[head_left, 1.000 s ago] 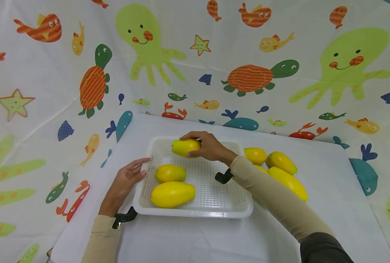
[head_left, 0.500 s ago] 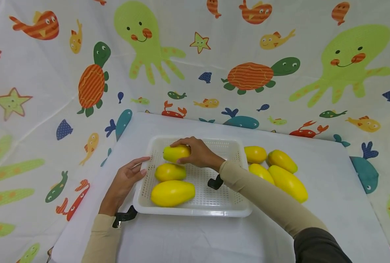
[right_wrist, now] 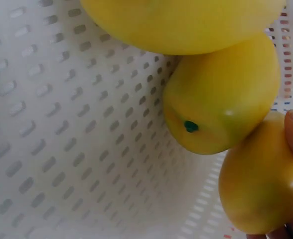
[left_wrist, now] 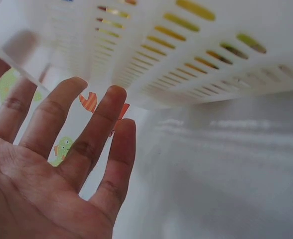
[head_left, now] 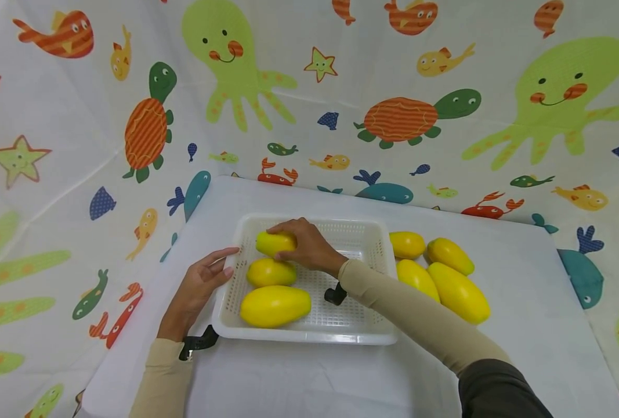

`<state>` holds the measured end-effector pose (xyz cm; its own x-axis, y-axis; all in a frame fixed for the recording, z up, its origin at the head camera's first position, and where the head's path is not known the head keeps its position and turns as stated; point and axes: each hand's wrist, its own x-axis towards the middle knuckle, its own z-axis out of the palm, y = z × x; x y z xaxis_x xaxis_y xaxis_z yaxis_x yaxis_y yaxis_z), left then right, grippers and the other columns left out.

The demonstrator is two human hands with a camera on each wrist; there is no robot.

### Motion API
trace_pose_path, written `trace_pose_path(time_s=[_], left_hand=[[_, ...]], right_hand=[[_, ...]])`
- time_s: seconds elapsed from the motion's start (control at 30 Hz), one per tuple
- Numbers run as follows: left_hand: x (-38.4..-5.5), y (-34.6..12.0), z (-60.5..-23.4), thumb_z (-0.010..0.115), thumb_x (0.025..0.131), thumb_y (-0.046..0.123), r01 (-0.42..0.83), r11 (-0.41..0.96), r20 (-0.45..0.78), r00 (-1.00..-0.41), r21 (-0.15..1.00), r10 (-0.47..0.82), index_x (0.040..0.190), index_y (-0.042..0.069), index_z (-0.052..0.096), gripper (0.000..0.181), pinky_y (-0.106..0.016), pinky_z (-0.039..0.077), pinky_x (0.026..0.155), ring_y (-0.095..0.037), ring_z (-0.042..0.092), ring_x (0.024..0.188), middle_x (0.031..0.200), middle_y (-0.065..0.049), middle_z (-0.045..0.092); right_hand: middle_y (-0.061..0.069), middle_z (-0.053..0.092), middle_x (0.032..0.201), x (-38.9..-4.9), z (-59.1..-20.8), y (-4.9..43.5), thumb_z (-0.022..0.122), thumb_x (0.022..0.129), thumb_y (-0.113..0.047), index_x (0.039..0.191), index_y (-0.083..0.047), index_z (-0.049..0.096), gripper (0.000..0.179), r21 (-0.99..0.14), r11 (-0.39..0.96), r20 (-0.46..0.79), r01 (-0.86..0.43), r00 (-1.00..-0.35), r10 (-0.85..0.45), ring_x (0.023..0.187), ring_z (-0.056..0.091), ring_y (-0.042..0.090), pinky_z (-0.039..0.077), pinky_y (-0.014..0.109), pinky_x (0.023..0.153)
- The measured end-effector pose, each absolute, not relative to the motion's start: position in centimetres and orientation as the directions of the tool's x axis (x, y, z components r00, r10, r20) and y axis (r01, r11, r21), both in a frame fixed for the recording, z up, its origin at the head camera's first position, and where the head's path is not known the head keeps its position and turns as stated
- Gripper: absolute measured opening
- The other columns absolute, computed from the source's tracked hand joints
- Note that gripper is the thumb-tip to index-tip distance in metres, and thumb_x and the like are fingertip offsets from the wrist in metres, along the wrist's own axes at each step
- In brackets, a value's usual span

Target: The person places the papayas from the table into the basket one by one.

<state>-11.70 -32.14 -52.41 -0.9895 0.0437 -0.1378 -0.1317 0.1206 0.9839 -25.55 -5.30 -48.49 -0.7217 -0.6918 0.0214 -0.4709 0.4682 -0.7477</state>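
Observation:
My right hand point(head_left: 310, 247) grips a yellow papaya-like fruit point(head_left: 269, 244) at the back left of a white perforated plastic basket point(head_left: 309, 335). In the right wrist view, thumb and fingers lie on opposite sides of this fruit point(right_wrist: 260, 181). It sits close against a second yellow fruit point(head_left: 271, 273) with a small green stem end. In front of that lies a larger, longer fruit point(head_left: 275, 306). My left hand point(head_left: 196, 290) is at the basket's left side, its fingers extended; in the left wrist view the fingertips point(left_wrist: 117, 94) are by the slotted outer wall.
Several more yellow fruits point(head_left: 458, 293) lie grouped on the white table cover point(head_left: 539, 325), right of the basket, partly behind the right forearm. A cloth printed with sea animals point(head_left: 309, 125) hangs behind and to the left. Each wrist wears a black camera mount point(head_left: 198, 342).
My right hand has carried the fruit leftward and slightly toward me, up beside the second fruit. The left hand has stayed at the basket's side.

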Motion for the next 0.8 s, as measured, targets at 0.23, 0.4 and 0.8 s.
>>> trace_pose_path(time_s=[0.23,0.4,0.8], left_hand=[[-11.8,-32.2,-52.7,0.063,0.108,0.032,-0.129,0.136,-0.134,-0.99,0.982,0.032,0.159,0.025,0.048,0.054,-0.039,0.065,0.092,-0.011,0.074,0.12,0.166,-0.006,0.048],[-11.7,-32.2,-52.6,0.063,0.108,0.034,-0.128,0.144,-0.134,-0.99,0.981,0.032,0.159,0.025,0.048,0.054,-0.039,0.065,0.092,-0.011,0.073,0.12,0.166,-0.006,0.048],[-11.7,-32.2,-52.4,0.062,0.108,0.035,-0.152,0.134,-0.158,-0.987,0.979,0.035,0.159,0.027,0.048,0.054,-0.038,0.065,0.094,-0.011,0.073,0.121,0.167,-0.004,0.048]], right_hand=[[0.004,0.062,0.148,-25.0,-49.2,-5.5,0.082,0.094,-0.031,0.147,-0.024,0.066,0.056,-0.654,0.493,0.112,-0.574,-0.718,-0.687,0.13,0.051,0.025,0.048,0.042,0.113],[0.006,0.061,0.139,-24.7,-49.6,-5.9,0.082,0.093,-0.032,0.145,-0.024,0.068,0.054,-0.605,0.527,0.139,-0.597,-0.731,-0.668,0.123,0.051,0.025,0.051,0.039,0.107],[0.005,0.061,0.152,-24.8,-49.4,-5.3,0.076,0.099,-0.026,0.148,-0.02,0.065,0.05,-0.577,0.524,0.099,-0.626,-0.69,-0.717,0.135,0.052,0.025,0.046,0.042,0.12]])
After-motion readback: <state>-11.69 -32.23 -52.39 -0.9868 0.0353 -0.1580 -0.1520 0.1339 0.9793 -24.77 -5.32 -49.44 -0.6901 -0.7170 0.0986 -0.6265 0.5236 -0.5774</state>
